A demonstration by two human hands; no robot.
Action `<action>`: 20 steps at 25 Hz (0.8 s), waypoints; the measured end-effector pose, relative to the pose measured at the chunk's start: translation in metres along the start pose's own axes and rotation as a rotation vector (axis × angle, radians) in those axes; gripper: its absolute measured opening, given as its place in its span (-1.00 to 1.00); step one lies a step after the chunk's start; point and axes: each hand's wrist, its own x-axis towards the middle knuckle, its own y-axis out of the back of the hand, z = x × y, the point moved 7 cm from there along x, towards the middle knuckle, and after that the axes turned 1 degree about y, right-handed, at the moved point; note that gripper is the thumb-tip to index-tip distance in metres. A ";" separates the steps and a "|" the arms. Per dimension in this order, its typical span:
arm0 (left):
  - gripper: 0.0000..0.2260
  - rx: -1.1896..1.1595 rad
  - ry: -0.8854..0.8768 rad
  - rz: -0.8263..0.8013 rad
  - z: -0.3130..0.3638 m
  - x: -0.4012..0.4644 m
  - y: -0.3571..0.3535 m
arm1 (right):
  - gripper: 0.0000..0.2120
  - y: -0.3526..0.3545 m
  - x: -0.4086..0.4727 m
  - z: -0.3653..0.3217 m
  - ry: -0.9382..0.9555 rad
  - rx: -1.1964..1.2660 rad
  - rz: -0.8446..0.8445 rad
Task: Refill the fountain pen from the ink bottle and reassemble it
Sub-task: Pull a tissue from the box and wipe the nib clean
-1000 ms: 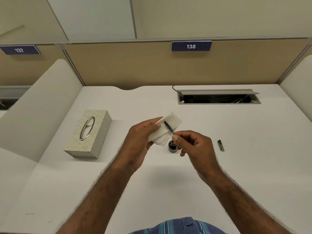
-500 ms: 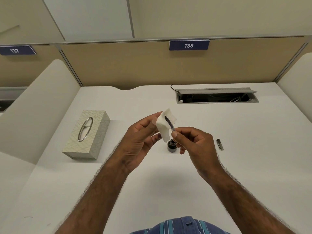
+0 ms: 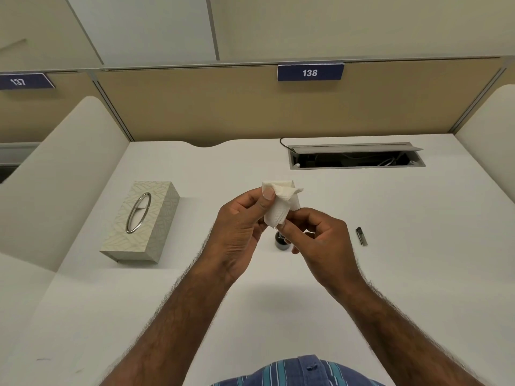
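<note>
My left hand (image 3: 239, 227) grips a white tissue (image 3: 281, 207) above the desk middle, thumb pressed on its top. The tissue is folded round the pen's front section, which is fully hidden inside it. My right hand (image 3: 315, 240) pinches the lower end of that pen part just below the tissue; only a sliver shows at the fingertips. A small dark ink bottle (image 3: 280, 242) stands on the white desk (image 3: 418, 274) directly under my hands, mostly covered by them. A dark pen piece (image 3: 361, 236) lies on the desk to the right.
A patterned tissue box (image 3: 142, 221) with an oval metal opening sits at the left. An open cable tray (image 3: 356, 160) is recessed at the back of the desk. White side dividers rise at both edges.
The tissue in my left hand has closed round the pen's front section, which showed as a dark tip before. Both hands have risen slightly.
</note>
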 end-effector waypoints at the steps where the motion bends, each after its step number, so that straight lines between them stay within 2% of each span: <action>1: -0.78 0.003 0.005 0.006 0.001 -0.001 -0.001 | -0.94 -0.001 -0.001 -0.002 0.006 -0.005 -0.002; 7: -0.80 0.025 -0.008 0.063 0.007 -0.006 -0.003 | -0.87 0.000 -0.002 -0.008 0.044 -0.004 0.004; 12: -0.74 0.003 -0.035 0.118 0.006 -0.008 0.000 | -0.84 -0.001 -0.004 -0.008 0.044 0.011 0.005; 20: -0.71 -0.032 -0.077 0.214 0.005 -0.003 0.009 | -0.93 0.000 -0.008 0.001 -0.009 0.059 -0.014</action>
